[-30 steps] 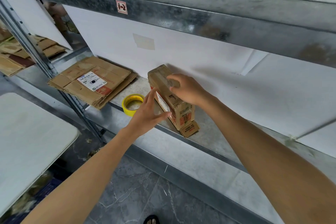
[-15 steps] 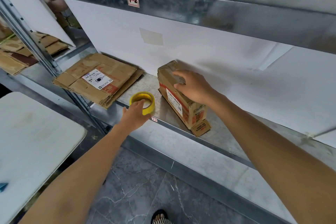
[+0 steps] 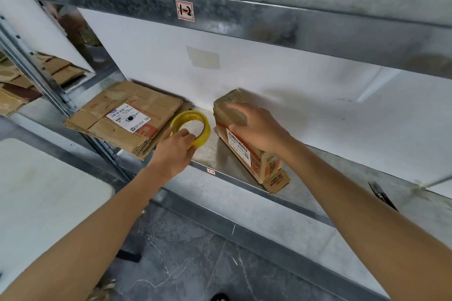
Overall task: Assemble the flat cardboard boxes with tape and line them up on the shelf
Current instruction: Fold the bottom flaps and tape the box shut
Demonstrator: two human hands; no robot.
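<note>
Flattened cardboard boxes (image 3: 127, 118) are lying stacked at the shelf's (image 3: 305, 193) left end, overhanging its front edge. Just right, the left hand (image 3: 175, 151) is clamping its grip on the yellow tape roll (image 3: 192, 127). Further right, the right hand (image 3: 256, 127) is pressing spread fingers onto the assembled box (image 3: 247, 151), one flap reaching the front edge; bare shelf is stretching rightward to scissors (image 3: 381, 194).
</note>
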